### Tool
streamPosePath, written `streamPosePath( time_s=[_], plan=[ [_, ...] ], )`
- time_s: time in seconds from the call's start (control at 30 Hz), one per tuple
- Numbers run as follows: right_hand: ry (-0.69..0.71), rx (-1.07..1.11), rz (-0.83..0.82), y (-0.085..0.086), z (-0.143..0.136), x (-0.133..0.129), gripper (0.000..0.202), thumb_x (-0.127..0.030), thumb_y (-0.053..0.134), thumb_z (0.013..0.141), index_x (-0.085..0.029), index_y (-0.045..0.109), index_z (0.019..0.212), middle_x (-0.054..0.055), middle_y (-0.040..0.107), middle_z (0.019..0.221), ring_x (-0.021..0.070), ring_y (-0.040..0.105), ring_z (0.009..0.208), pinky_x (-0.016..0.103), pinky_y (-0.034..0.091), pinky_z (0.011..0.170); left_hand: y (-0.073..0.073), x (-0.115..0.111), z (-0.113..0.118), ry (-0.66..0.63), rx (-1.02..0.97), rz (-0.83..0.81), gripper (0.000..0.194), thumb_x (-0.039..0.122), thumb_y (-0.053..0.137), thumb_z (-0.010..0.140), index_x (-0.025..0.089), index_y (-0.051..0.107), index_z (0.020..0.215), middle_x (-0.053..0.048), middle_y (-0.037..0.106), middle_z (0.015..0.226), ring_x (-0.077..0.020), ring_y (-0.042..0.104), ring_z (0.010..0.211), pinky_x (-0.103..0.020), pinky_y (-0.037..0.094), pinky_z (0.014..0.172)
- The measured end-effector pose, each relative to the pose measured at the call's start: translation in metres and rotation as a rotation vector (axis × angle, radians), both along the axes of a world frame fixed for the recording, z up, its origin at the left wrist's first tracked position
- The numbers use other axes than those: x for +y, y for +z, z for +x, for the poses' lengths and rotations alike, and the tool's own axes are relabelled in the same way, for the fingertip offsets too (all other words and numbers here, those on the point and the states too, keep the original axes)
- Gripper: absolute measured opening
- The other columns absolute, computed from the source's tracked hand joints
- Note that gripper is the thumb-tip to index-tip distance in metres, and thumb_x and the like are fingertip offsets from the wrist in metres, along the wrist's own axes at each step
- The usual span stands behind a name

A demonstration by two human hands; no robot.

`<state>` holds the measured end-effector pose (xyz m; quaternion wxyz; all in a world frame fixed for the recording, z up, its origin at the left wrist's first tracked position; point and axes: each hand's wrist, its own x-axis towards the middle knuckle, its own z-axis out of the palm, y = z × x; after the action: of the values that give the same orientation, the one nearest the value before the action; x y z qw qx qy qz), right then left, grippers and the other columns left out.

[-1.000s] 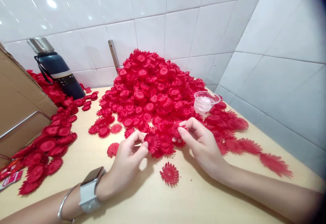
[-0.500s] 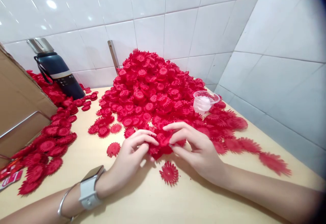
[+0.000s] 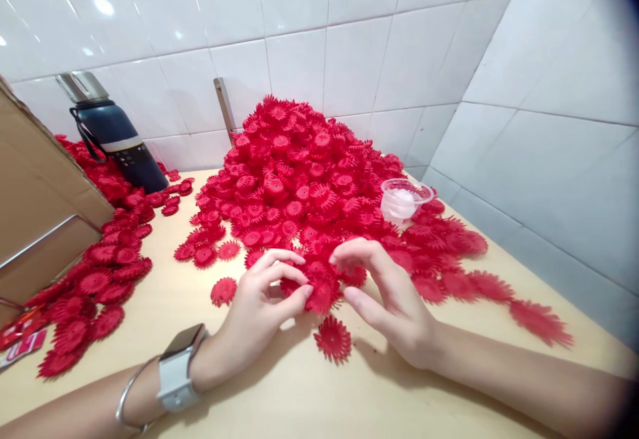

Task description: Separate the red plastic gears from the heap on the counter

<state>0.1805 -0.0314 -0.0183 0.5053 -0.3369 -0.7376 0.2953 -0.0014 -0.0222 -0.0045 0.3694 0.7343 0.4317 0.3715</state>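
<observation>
My left hand pinches the edge of a red flower-shaped piece between thumb and fingertips, at the front of the heap. Just right of it, my right hand has its thumb and fingers spread apart with nothing between them. A single red fringed flower piece lies flat on the table in front of the hands. Another loose piece rests left of my left hand. Behind both hands rises a large heap of the same red pieces.
A clear plastic cup sits at the heap's right side. On the left are a dark blue bottle, a cardboard box and more red pieces. White tiled walls bound the table behind and right.
My right hand has let go of the red piece and opened, its thumb and fingers moving apart. My left hand still pinches the piece, which now shows more fully.
</observation>
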Motion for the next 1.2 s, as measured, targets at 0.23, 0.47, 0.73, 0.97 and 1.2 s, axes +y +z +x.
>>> streamPosePath(
  time_s=[0.23,0.47,0.73,0.97,1.2],
  plan=[
    [0.189,-0.165,-0.221,0.0006,-0.0054,-0.0013,0.031,-0.012,0.042,0.083,-0.023,0.035,0.111,0.000,0.057,0.076,0.0137,0.057,0.065,0.026,0.047,0.057,0.0007,-0.0071,-0.0010,-0.024,0.145,0.141,0.008,0.016,0.055,0.079,0.020,0.062,0.077,-0.004,0.053,0.101,-0.0160,0.054,0.090,-0.026,0.045,0.080],
    [0.150,-0.025,-0.306,0.0012,-0.0051,0.0045,0.023,-0.015,0.043,0.085,-0.023,0.042,0.107,0.003,0.060,0.093,0.0149,0.061,0.085,0.028,0.051,0.071,-0.0011,-0.0043,0.0008,0.025,0.033,0.040,0.007,0.023,0.055,0.080,0.020,0.062,0.082,-0.005,0.049,0.101,-0.0182,0.050,0.098,-0.024,0.050,0.071],
    [0.183,0.060,-0.445,0.0044,-0.0065,0.0052,0.019,-0.021,0.048,0.085,-0.024,0.045,0.104,0.000,0.062,0.086,0.0127,0.063,0.076,0.024,0.052,0.064,0.0019,-0.0053,0.0018,-0.078,0.020,-0.038,0.008,0.026,0.061,0.076,0.021,0.064,0.081,-0.005,0.050,0.105,-0.0180,0.054,0.092,-0.028,0.049,0.075],
    [0.297,0.029,-0.429,0.0068,-0.0053,0.0030,0.026,-0.017,0.045,0.085,-0.025,0.044,0.110,0.002,0.062,0.091,0.0173,0.060,0.094,0.030,0.051,0.074,0.0015,-0.0042,0.0021,-0.037,0.025,-0.013,0.011,0.023,0.055,0.080,0.019,0.064,0.073,-0.005,0.052,0.101,-0.0176,0.054,0.091,-0.027,0.046,0.075],
    [0.055,0.087,-0.366,0.0036,-0.0032,0.0033,0.018,-0.013,0.045,0.080,-0.022,0.050,0.095,0.001,0.058,0.082,0.0140,0.059,0.075,0.026,0.049,0.063,0.0006,-0.0004,-0.0004,0.087,-0.053,-0.044,0.013,0.022,0.053,0.081,0.017,0.058,0.070,-0.004,0.050,0.097,-0.0156,0.053,0.087,-0.024,0.044,0.068]
  ],
)
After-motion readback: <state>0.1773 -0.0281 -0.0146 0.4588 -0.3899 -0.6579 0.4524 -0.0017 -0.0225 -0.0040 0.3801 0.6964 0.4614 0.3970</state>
